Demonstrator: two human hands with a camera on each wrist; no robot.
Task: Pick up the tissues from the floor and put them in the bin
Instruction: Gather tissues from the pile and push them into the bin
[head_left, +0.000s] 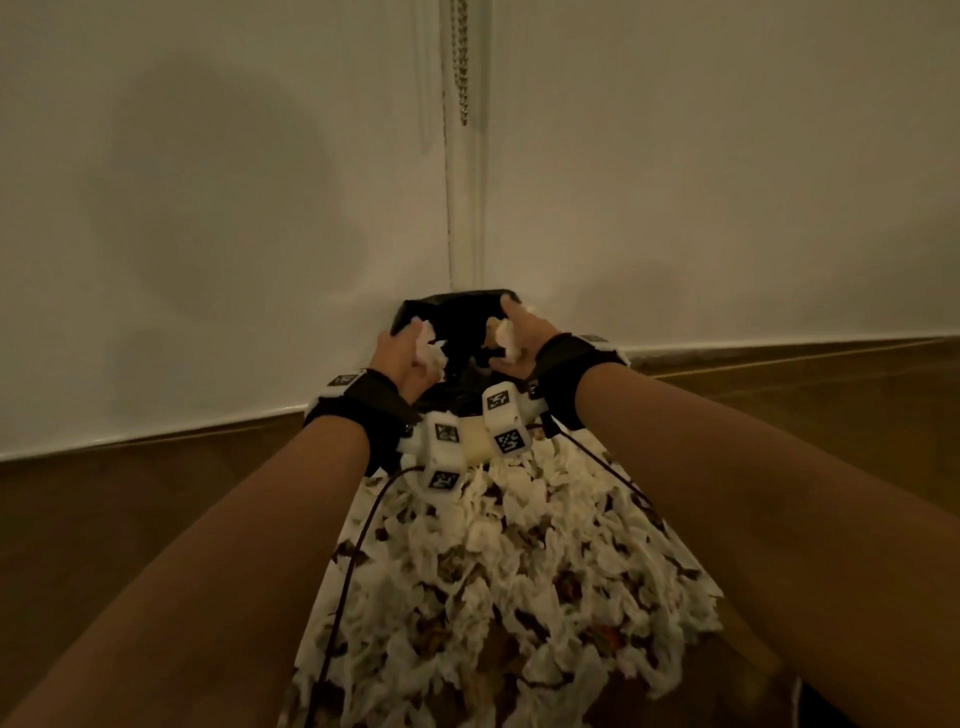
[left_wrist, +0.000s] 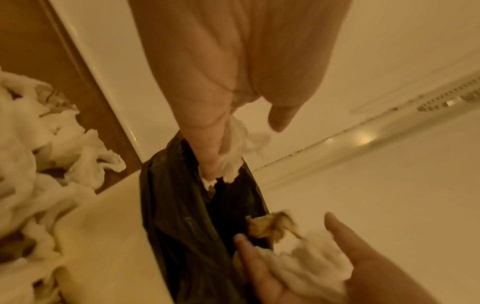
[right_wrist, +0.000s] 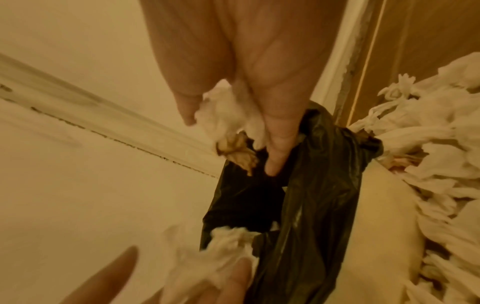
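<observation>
Both my hands are over the bin, each with a bunch of tissues.

My left hand (head_left: 402, 358) holds a white bunch of tissues (head_left: 432, 353) in a loose grip, with the fingers curled around it, above the left edge of the bin (head_left: 457, 306) with its black bag (left_wrist: 182, 216). My right hand (head_left: 519, 338) pinches another bunch (right_wrist: 228, 115), white with a brown stained piece, above the right edge. The bin stands in the corner against the wall (head_left: 208, 208). I think this is the step of dropping. The next move asks only to open both grips so the tissues fall inside the bag, not on its edge. Many tissues still lie in a big pile (head_left: 519, 582) on the floor (head_left: 130, 493), just in front of the bin, so much work is left.
</observation>
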